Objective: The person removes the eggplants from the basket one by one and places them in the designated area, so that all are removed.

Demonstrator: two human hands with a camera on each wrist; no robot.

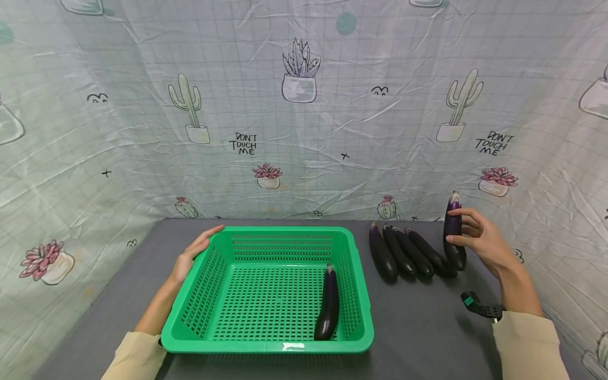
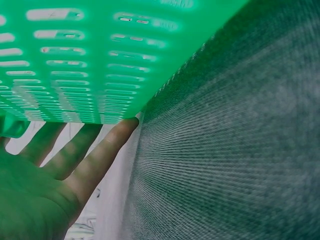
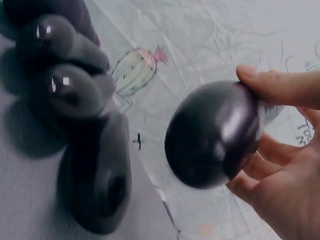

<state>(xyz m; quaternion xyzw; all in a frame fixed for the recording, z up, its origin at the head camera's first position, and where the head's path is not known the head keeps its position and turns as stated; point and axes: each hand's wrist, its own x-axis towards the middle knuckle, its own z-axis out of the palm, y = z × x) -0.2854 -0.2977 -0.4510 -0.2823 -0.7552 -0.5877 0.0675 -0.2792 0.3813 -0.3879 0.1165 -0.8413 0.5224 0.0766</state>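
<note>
My right hand [image 1: 483, 240] holds an eggplant [image 1: 453, 229] nearly upright, thumb on one side and fingers on the other. In the right wrist view the rounded dark end of this eggplant [image 3: 212, 137] faces the camera, off the table. Several more eggplants [image 1: 412, 253] lie side by side on the table to its left. A green plastic basket [image 1: 266, 345] with slotted walls stands in the middle, one eggplant [image 1: 328, 306] lying along its right side. My left hand [image 1: 187, 258] rests against the basket's left side, its fingers [image 2: 100, 157] extended along the outer wall.
A grey cloth-covered table [image 1: 418, 327] lies under everything. Behind and at both sides hangs a pale curtain [image 1: 342, 126] printed with cactus drawings and words. A dark strap with a small device [image 1: 482, 306] is on my right wrist.
</note>
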